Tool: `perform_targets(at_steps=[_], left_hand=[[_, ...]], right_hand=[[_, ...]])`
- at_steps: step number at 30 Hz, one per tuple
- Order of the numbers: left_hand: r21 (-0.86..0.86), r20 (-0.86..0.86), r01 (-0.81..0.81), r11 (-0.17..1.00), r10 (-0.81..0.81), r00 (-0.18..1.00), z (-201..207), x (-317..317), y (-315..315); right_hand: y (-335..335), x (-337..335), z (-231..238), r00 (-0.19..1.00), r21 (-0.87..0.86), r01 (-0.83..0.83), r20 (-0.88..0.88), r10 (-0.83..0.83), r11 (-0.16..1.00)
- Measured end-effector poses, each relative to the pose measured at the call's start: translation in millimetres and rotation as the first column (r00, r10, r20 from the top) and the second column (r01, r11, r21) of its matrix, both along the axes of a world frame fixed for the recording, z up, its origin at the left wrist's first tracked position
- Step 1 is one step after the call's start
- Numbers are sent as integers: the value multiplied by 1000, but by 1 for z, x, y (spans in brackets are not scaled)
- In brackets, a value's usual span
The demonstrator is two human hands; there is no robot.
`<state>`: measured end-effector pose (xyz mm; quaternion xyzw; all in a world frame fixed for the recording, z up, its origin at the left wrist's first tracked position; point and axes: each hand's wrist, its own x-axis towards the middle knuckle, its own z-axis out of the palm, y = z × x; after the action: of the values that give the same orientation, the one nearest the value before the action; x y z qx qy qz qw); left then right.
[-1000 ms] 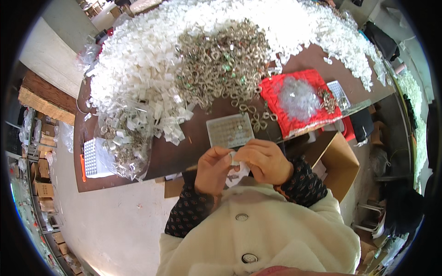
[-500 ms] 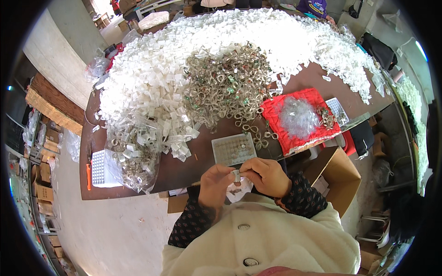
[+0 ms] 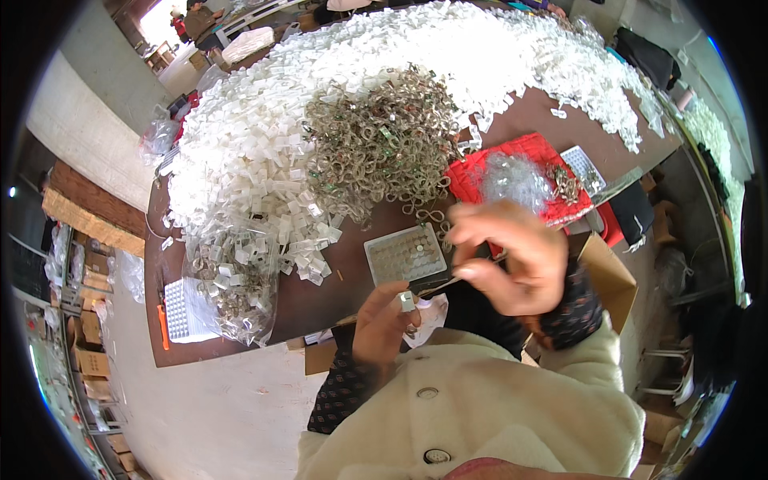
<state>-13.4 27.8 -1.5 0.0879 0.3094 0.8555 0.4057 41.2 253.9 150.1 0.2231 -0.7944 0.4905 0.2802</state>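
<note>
My left hand (image 3: 376, 332) is closed around a small white plastic piece (image 3: 406, 302), pinched between thumb and fingertips above the near table edge. My right hand (image 3: 516, 264) is raised to its right, a little blurred, with thumb and forefinger apart and nothing visible between them. Beyond my hands lies a shallow white compartment tray (image 3: 374, 258) with small round pieces in it. A heap of looped, beige-grey bands (image 3: 380, 148) with metallic and green bits rises behind the tray, and one looped band is partly hidden by my right hand.
A huge pile of clear-white plastic pieces (image 3: 240, 152) covers much of the brown table (image 3: 612, 152). On the right, a red cloth (image 3: 472, 178) bears a clear plastic bundle (image 3: 516, 180). At left are a filled clear bag (image 3: 240, 292), a white grid tray (image 3: 180, 308) and an orange-handled tool (image 3: 163, 324).
My right hand has let go of the small white piece and lifted away to the right, its fingers spreading. The piece stays in my left hand. The view has shifted slightly.
</note>
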Motion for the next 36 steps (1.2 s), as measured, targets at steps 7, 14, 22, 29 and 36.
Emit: perform_targets(at_steps=[7, 14, 22, 29, 36], left_hand=[[-132, 41, 18, 991, -13, 999, -4, 7, 1], [-96, 80, 15, 995, -7, 997, -5, 7, 5], [-132, 139, 25, 991, -6, 990, -12, 6, 5], [-225, 181, 75, 971, -34, 983, -15, 2, 9], [-169, 120, 105, 980, -86, 989, -22, -1, 8]], right_hand=[[-3, 14, 51, 934, -30, 17, -356, -26, 999], [19, -7, 62, 917, 144, -141, -354, 185, 979], [50, -22, -81, 775, 42, 591, 249, -581, 806], [64, -33, -165, 654, 352, 687, 82, -752, 636], [56, -74, -174, 346, 582, 651, 344, -873, 487]])
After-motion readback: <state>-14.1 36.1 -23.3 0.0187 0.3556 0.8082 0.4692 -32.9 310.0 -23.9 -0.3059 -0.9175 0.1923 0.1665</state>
